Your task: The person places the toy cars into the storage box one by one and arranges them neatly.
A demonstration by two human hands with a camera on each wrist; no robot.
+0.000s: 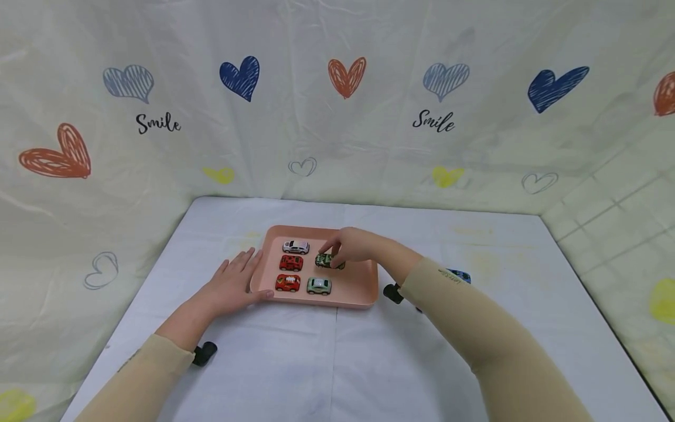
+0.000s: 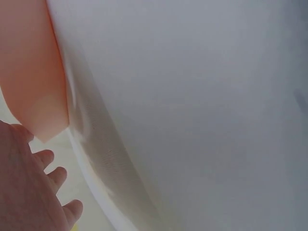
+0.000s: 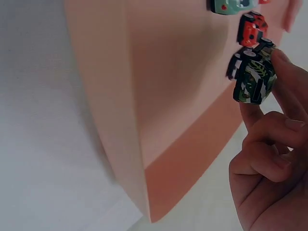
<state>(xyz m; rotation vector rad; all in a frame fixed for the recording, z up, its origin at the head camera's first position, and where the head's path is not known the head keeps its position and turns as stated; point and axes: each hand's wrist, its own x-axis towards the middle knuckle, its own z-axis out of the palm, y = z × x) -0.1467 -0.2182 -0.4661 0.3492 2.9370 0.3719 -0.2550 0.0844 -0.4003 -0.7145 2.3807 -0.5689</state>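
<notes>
Pinching the camo car (image 1: 323,261) between thumb and finger, the right hand (image 1: 355,243) has it inside the tray (image 1: 364,284), just right of the spotted car (image 1: 291,263) and beyond the mint car (image 1: 319,286); whether its wheels touch down, I can't tell! Across the way, the left hand (image 1: 232,287) lies spread along the tray's left edge, thumb at the near corner. Danger here: so light a fingertip pinch could let the camo car twist loose, a dipping knuckle could knock the mint car askew, and too hard a left-hand push could slide the tray.
</notes>
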